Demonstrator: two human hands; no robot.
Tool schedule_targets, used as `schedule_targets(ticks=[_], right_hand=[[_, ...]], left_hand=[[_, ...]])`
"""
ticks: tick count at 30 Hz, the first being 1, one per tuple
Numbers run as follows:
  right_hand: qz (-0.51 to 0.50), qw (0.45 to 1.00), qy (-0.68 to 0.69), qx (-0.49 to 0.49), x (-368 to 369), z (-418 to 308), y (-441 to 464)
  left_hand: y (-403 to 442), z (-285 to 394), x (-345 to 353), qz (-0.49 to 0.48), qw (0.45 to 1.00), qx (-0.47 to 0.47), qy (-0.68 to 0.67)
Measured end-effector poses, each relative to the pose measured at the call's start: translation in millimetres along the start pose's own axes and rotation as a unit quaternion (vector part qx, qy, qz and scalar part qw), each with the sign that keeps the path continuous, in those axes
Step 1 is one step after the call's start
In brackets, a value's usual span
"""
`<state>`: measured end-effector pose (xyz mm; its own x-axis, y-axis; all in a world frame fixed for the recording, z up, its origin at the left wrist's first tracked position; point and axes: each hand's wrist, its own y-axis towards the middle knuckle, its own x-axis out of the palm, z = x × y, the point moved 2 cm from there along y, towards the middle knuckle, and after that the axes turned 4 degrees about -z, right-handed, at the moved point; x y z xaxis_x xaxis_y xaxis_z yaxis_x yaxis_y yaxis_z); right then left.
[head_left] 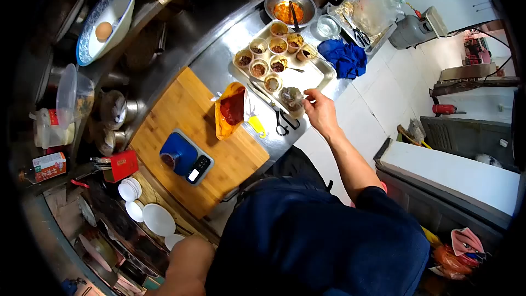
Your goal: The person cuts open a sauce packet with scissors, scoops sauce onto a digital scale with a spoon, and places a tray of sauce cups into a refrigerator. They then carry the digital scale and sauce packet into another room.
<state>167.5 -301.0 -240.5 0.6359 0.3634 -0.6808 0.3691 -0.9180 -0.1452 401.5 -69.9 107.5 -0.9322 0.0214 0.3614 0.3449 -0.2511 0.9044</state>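
My right hand (320, 111) reaches over the steel counter's edge, its fingers pinched on a small clear plastic bag (292, 97) of dark contents. That bag rests at the near corner of a metal tray (323, 80). Several small cups (278, 45) with dark or reddish fillings stand in the tray, close to my hand. Black-handled scissors (286, 126) lie just below the bag. Of my left arm, only a part (189, 257) shows at the bottom; the hand is out of sight.
On the wooden cutting board (241, 151) are an open orange pouch of red paste (233, 108) and a scale (186, 157) with a small cup on it. A blue cloth (343, 58) and a metal bowl (301, 1) lie farther back. White bowls (159, 219) stand at left.
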Motion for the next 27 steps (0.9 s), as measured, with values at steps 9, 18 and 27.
schedule_targets(ticks=[9,18,27], right_hand=[[0.059,0.998,0.001,-0.034,-21.1,-5.0,44.2],[0.047,0.998,-0.031,-0.015,-30.3,1.2,51.1],[0.028,0.998,0.056,-0.013,-38.9,-32.4,14.0]], left_hand=[[-12.6,10.7,12.7,-0.016,0.991,-0.131,-0.023],[-0.2,24.5,11.3,-0.026,0.999,0.039,0.008],[-3.5,77.1,9.5,-0.043,0.970,0.143,0.191]])
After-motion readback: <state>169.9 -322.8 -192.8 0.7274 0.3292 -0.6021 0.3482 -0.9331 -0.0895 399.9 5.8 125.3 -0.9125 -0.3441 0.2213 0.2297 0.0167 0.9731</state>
